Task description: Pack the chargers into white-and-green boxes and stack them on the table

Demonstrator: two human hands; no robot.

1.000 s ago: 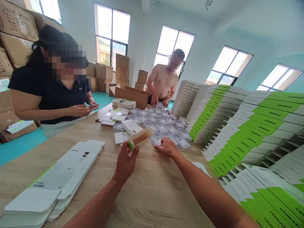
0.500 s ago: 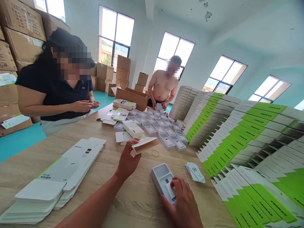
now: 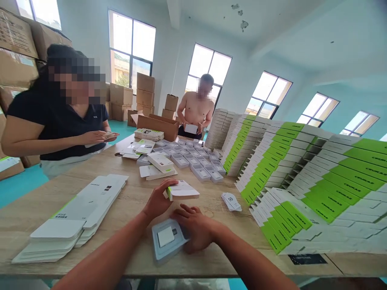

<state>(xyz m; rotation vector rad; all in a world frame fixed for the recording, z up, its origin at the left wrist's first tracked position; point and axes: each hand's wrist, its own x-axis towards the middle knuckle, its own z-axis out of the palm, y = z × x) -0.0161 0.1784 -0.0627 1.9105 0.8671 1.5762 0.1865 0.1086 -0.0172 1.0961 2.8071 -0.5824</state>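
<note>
My left hand (image 3: 159, 197) is closed round the left end of a flat white carton (image 3: 184, 189) with a green edge, tilted above the table. A pale plastic tray (image 3: 157, 253) lies in front of me, with a white block-shaped charger (image 3: 165, 236) and a small dark piece in its hollows. My right hand (image 3: 196, 227) grips the tray along its right side; the palm and fingers hide that edge. On the left of the table rests a stack of flattened white cartons (image 3: 93, 201).
White-and-green boxes (image 3: 281, 157) rise in tall stacks on the right. Printed cards (image 3: 231, 202) lie beside them. Several filled trays (image 3: 199, 173) cover the table's far part. One co-worker (image 3: 60, 117) is at the left, another (image 3: 196, 106) at the far end.
The tray has turned and moved left, towards me. My right hand has gone from the white piece inside it to its right side. The carton in my left hand has tipped, showing its printed face.
</note>
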